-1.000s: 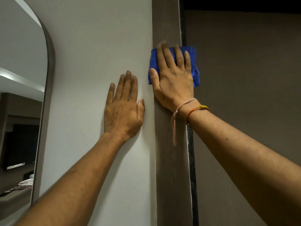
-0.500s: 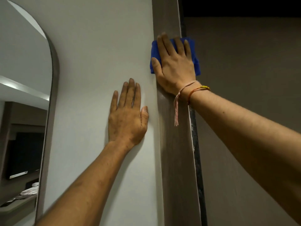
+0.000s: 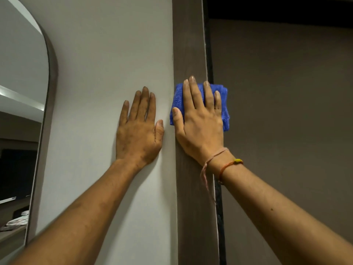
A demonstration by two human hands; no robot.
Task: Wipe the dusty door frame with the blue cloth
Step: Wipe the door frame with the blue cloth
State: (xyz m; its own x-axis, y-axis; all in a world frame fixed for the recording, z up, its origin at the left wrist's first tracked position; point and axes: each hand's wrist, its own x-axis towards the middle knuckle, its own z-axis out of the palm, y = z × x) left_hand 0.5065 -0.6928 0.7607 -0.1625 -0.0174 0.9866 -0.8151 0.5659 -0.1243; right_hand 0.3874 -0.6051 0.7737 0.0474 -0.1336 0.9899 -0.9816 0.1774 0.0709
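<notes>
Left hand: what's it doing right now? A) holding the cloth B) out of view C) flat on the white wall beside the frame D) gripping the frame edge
C: the left hand lies flat, fingers spread, on the white wall, just left of the frame, holding nothing; the cloth is under the right hand.

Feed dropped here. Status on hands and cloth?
Left hand flat on white wall. Right hand pressing blue cloth on brown door frame. Nothing obstructing.
</notes>
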